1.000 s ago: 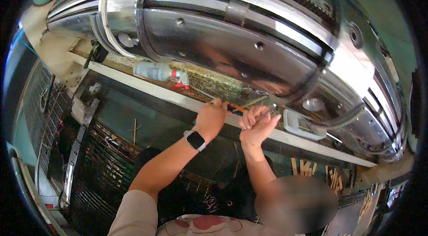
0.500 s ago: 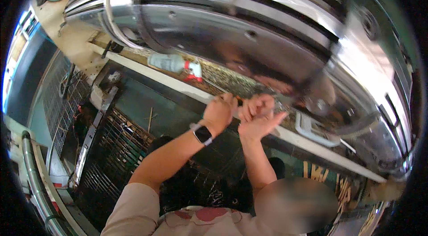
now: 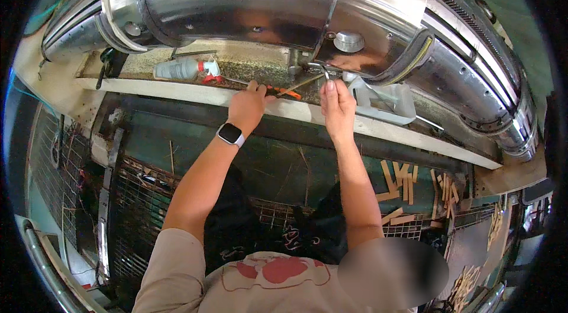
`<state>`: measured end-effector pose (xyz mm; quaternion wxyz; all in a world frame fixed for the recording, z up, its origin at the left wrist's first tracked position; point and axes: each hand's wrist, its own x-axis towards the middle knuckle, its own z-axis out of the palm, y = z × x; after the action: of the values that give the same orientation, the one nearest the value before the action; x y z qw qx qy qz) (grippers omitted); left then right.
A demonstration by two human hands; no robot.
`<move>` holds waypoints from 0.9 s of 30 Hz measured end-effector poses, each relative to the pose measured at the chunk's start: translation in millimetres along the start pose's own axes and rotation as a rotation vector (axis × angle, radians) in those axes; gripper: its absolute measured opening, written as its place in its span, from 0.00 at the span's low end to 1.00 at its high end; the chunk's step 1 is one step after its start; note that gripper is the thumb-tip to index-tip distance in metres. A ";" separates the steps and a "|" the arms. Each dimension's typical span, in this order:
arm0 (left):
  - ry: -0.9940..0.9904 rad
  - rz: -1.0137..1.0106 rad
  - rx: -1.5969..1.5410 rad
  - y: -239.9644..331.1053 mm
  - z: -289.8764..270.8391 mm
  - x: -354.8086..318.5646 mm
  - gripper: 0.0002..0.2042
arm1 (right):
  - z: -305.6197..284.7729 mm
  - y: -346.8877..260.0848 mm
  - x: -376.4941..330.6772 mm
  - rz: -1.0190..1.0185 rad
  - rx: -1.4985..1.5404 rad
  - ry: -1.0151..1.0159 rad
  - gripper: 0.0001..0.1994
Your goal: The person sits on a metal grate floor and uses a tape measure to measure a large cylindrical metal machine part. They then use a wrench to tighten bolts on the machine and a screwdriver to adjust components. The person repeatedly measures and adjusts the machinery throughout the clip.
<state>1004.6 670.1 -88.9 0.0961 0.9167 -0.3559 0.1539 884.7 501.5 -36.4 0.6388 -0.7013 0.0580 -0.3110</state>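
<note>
You are working a thin metal hook (image 3: pixel 318 68) at the underside of the big steel drum (image 3: pixel 248 11), right where a small fitting (image 3: pixel 294 68) sits below the polished ring. Your right hand (image 3: pixel 337 109) is pinching the lower end of that hook, fingers (image 3: pixel 329 85) narrowed on it, thumb and forefinger pressed together. Your left hand (image 3: pixel 247 110) is lying on the pale ledge (image 3: pixel 177 89) beside it, fingers curled over the handle of an orange-tipped tool (image 3: pixel 283 92) whose point is angling up toward the same fitting. Judging from this, the job is sitting at its middle: both tools are reaching the spot, yet nothing is looking freed or pulled out, so the actual extraction or adjustment is probably lying ahead. To the left along the ledge a spray can (image 3: pixel 180 68) with a red cap is lying on its side, untouched. To the right a clear plastic tray (image 3: pixel 386 105) is resting just beside your right hand; whether it is holding anything you cannot tell. Below, wooden strips (image 3: pixel 405 180) are lying scattered over the wire mesh (image 3: pixel 136 194).
</note>
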 end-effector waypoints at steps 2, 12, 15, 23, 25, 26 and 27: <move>-0.003 -0.021 -0.013 1.6 -2.7 -1.1 0.17 | -0.7 -4.7 5.5 -0.020 -0.078 -0.020 0.15; -0.006 -0.019 -0.014 -1.4 -0.4 -5.6 0.18 | -0.6 -10.9 7.6 -0.138 -0.351 -0.011 0.13; -0.011 -0.027 -0.029 -1.5 -1.0 -3.3 0.18 | 1.9 -9.9 13.4 -0.169 -0.344 0.002 0.13; 0.028 -0.027 -0.066 -1.2 -0.1 -6.6 0.16 | 11.1 3.2 8.8 -0.132 -0.245 -0.012 0.14; 0.024 -0.039 -0.084 -1.0 -1.4 -5.6 0.16 | 8.6 6.2 11.5 -0.046 -0.156 -0.023 0.14; 0.031 -0.035 -0.090 -2.2 -1.4 -4.4 0.16 | 9.3 2.3 12.4 -0.049 -0.115 -0.031 0.14; 0.038 -0.031 -0.095 -3.5 -0.8 -3.9 0.16 | 9.6 0.3 11.9 -0.026 -0.082 -0.038 0.14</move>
<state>1004.0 675.3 -89.7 0.1485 0.9134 -0.3468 0.1529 899.3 504.0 -32.3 0.6066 -0.7333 0.0494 -0.3031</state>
